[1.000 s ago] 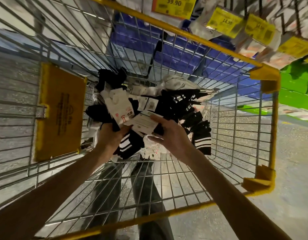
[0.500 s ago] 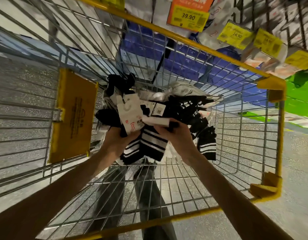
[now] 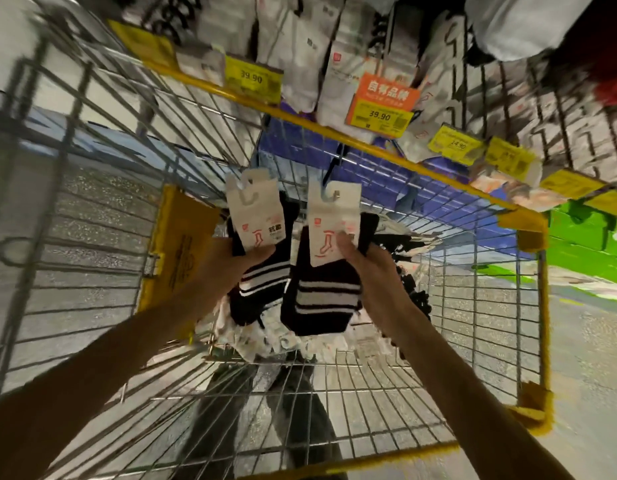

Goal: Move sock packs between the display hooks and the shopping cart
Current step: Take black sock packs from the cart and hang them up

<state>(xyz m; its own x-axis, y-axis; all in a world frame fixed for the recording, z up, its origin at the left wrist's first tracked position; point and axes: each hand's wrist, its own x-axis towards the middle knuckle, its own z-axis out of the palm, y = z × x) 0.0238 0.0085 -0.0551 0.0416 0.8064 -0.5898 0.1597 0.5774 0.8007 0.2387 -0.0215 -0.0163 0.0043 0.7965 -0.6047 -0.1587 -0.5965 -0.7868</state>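
1. A person's left hand (image 3: pixel 230 263) is gripping a striped black sock pack (image 3: pixel 256 216), fingers (image 3: pixel 262 253) curled round it.
2. The right hand (image 3: pixel 372 271) is pinching a second pack (image 3: pixel 320 299) at its 3 o'clock.
3. Both packs are hanging over the shopping cart (image 3: pixel 530 220), with price tags (image 3: pixel 253 79) at 12 o'clock.

Far left: 39.90 tag (image 3: pixel 253 79), yellow. Right of it, orange sign (image 3: pixel 386 95), also marked 39.90; further right, 14.90 tag (image 3: pixel 454 144), yellow. Below these, blue boxes (image 3: pixel 300 161). Far right, green boxes (image 3: pixel 584 233). Near right, speckled grey floor (image 3: pixel 594 341).
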